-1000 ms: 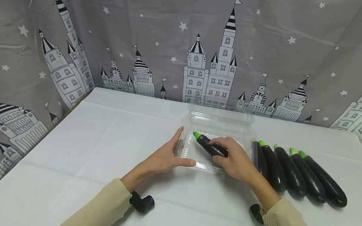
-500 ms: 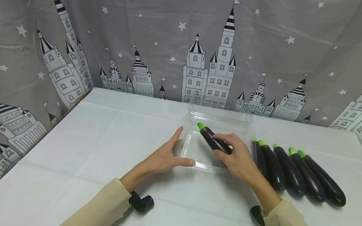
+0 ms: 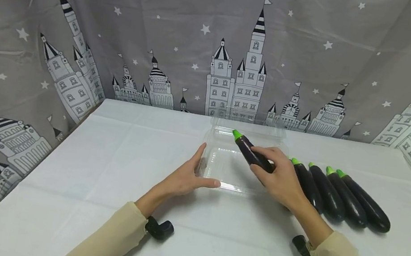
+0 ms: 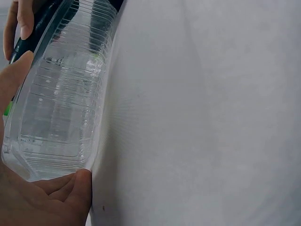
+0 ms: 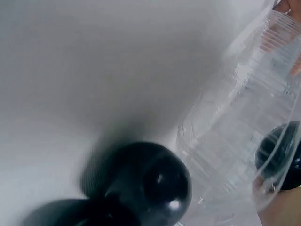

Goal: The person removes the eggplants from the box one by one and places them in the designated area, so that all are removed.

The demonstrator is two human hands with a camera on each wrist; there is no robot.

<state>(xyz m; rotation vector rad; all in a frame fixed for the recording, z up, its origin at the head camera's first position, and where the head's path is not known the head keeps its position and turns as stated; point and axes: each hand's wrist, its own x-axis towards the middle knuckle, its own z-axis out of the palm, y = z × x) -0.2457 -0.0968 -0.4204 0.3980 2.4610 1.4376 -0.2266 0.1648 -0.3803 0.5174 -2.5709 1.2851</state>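
A clear plastic clamshell container (image 3: pixel 219 166) stands on the white table, its lid (image 3: pixel 248 128) folded back behind it. My left hand (image 3: pixel 187 177) rests against its near left corner, fingers straight along the side and thumb laid on the front rim; the left wrist view shows the container's ribbed wall (image 4: pixel 61 103) close to that hand. Above the right part of the container, my right hand (image 3: pixel 283 177) grips a dark eggplant (image 3: pixel 247 150) with a green tip. The eggplant slants, tip toward the far left. My palm hides its thick end in the head view.
Just right of the container, several more eggplants (image 3: pixel 337 195) lie side by side, green ends toward the back. A grey curtain (image 3: pixel 190 21) printed with castles hangs behind the table. Black wrist devices (image 3: pixel 160 229) show beneath the sleeves.
My right hand has moved up and to the right with the eggplant, raising its green tip and hiding the nearest eggplant of the row. The left hand and container have stayed put.
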